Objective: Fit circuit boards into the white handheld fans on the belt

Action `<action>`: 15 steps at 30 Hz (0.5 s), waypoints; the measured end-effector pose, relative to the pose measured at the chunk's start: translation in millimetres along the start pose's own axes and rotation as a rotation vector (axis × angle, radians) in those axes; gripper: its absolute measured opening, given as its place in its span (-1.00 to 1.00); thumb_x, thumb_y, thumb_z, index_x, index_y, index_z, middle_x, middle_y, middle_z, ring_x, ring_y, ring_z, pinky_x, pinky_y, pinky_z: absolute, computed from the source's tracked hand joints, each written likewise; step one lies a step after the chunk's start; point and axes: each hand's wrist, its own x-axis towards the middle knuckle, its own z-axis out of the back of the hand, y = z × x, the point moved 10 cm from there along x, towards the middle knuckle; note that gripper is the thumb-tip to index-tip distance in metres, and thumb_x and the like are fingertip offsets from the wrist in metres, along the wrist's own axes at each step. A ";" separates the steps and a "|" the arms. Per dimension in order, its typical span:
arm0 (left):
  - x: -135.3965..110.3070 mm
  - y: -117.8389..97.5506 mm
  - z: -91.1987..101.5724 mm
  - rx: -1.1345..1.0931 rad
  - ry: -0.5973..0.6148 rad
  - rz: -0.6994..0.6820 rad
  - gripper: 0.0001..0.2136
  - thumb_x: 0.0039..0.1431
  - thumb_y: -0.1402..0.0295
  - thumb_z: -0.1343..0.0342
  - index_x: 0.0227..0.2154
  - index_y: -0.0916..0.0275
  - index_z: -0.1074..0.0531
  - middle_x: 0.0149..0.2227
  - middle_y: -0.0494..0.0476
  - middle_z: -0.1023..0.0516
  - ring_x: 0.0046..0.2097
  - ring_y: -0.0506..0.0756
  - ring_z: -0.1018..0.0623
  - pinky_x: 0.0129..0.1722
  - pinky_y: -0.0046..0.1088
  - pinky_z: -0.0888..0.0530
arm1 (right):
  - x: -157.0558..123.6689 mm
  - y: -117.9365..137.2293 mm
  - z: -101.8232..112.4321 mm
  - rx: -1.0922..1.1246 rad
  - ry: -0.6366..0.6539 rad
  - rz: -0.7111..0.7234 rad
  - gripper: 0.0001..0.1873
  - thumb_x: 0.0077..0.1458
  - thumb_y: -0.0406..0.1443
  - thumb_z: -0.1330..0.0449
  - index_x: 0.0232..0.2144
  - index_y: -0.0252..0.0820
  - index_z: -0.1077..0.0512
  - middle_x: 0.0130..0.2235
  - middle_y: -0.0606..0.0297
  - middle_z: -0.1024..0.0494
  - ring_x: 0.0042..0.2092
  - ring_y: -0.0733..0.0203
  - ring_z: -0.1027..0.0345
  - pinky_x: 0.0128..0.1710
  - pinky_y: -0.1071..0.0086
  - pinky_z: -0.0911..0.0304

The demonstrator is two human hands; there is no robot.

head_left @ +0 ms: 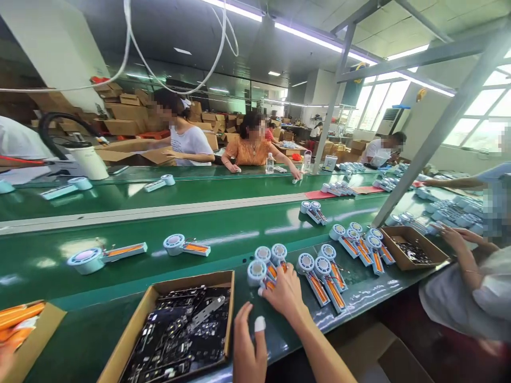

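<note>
My right hand (286, 290) reaches over a cluster of light-blue handheld fans, its fingers bent around the handle of a fan (256, 272). The fans have round slotted heads and uncovered handles with orange strips inside. How many handles lie under my fingers is hidden. Closer to me, my left hand (249, 343) holds nothing, its fingers and white-capped thumb apart. It is beside the right wall of a cardboard box (230, 319) filled with dark circuit boards (175, 330). Just right of my right hand lie three more open fans (322, 266).
Single fans (85, 260) lie on the green conveyor (223, 223). At the left edge is a carton with orange pieces (19, 319). A grey post (435, 127) slants up on the right, near another board box (439, 260). Co-workers sit across and to my right.
</note>
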 end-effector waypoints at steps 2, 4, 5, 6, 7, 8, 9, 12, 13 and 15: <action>6.1 12.2 -10.7 -0.058 0.019 0.150 -0.53 0.40 0.17 0.11 0.25 0.30 -0.19 0.18 0.48 -0.42 0.17 0.33 -0.49 0.08 0.02 -0.51 | -26.6 -24.1 -3.7 0.012 -0.059 -0.050 -0.45 -0.11 -0.08 -0.40 -0.07 -0.18 -0.46 0.17 -0.20 -0.36 0.08 -0.33 -0.40 0.03 -0.07 -0.33; 15.9 7.6 -31.6 -0.119 0.085 0.199 -0.44 0.39 0.13 0.10 0.33 0.30 -0.06 0.27 0.53 -0.30 0.26 0.37 -0.40 0.16 0.09 -0.42 | -39.1 -39.4 -2.2 0.022 -0.140 -0.054 -0.45 -0.04 -0.15 -0.36 0.01 -0.20 -0.43 0.25 -0.22 -0.28 0.17 -0.36 -0.33 0.10 -0.13 -0.28; 21.8 -0.3 -43.9 -0.144 0.128 0.185 -0.42 0.39 0.12 0.10 0.35 0.31 -0.03 0.30 0.54 -0.25 0.30 0.38 -0.35 0.21 0.11 -0.37 | -41.6 -44.1 0.9 0.027 -0.179 -0.033 -0.43 0.00 -0.18 -0.33 0.07 -0.21 -0.41 0.28 -0.21 -0.25 0.22 -0.36 -0.28 0.14 -0.14 -0.25; 27.5 -9.6 -56.0 -0.160 0.172 0.161 -0.40 0.38 0.11 0.10 0.35 0.32 -0.02 0.32 0.55 -0.21 0.33 0.39 -0.30 0.24 0.13 -0.32 | -42.6 -47.1 5.1 0.034 -0.209 0.005 -0.39 0.03 -0.20 -0.31 0.13 -0.22 -0.37 0.31 -0.19 -0.21 0.27 -0.33 -0.22 0.18 -0.14 -0.23; 32.6 -18.7 -67.0 -0.166 0.213 0.137 -0.40 0.38 0.10 0.10 0.34 0.34 -0.04 0.33 0.56 -0.19 0.36 0.40 -0.25 0.26 0.15 -0.29 | -43.3 -49.0 10.0 0.044 -0.224 0.057 -0.34 0.04 -0.22 -0.30 0.19 -0.22 -0.32 0.32 -0.16 -0.19 0.31 -0.30 -0.16 0.21 -0.11 -0.21; 36.9 -26.2 -76.2 -0.167 0.251 0.120 -0.41 0.37 0.09 0.11 0.33 0.34 -0.07 0.34 0.55 -0.18 0.37 0.40 -0.22 0.27 0.15 -0.27 | -44.4 -50.6 15.4 0.056 -0.226 0.119 -0.29 0.04 -0.24 -0.30 0.23 -0.22 -0.27 0.33 -0.14 -0.18 0.33 -0.27 -0.13 0.23 -0.08 -0.22; 40.4 -31.2 -83.0 -0.165 0.281 0.115 -0.42 0.37 0.09 0.11 0.32 0.33 -0.10 0.33 0.54 -0.18 0.38 0.40 -0.20 0.28 0.16 -0.26 | -46.7 -53.3 21.9 0.070 -0.228 0.178 -0.27 0.05 -0.25 -0.30 0.26 -0.20 -0.24 0.34 -0.11 -0.19 0.33 -0.23 -0.14 0.23 -0.05 -0.24; 50.4 -35.4 -87.0 -0.148 0.311 0.117 -0.44 0.36 0.08 0.13 0.30 0.28 -0.15 0.34 0.49 -0.19 0.40 0.38 -0.18 0.30 0.12 -0.24 | -60.9 -75.1 49.9 0.086 -0.350 0.261 -0.38 0.17 -0.27 -0.21 0.27 -0.11 -0.24 0.32 0.01 -0.25 0.31 -0.13 -0.20 0.21 0.00 -0.28; 55.2 -35.2 -84.0 -0.135 0.298 0.110 -0.44 0.35 0.08 0.12 0.29 0.29 -0.16 0.34 0.49 -0.19 0.40 0.37 -0.18 0.30 0.11 -0.23 | -66.3 -87.0 58.8 0.072 -0.428 0.242 -0.43 0.22 -0.26 -0.17 0.26 -0.10 -0.24 0.33 0.02 -0.24 0.32 -0.13 -0.17 0.22 -0.03 -0.26; 69.2 -34.6 -77.4 -0.092 0.257 0.081 -0.42 0.33 0.07 0.10 0.29 0.33 -0.18 0.34 0.52 -0.18 0.39 0.38 -0.19 0.32 0.07 -0.22 | -73.3 -110.0 65.9 0.018 -0.552 0.176 -0.44 0.29 -0.21 -0.12 0.29 -0.12 -0.20 0.37 -0.02 -0.16 0.37 -0.20 -0.05 0.24 -0.11 -0.21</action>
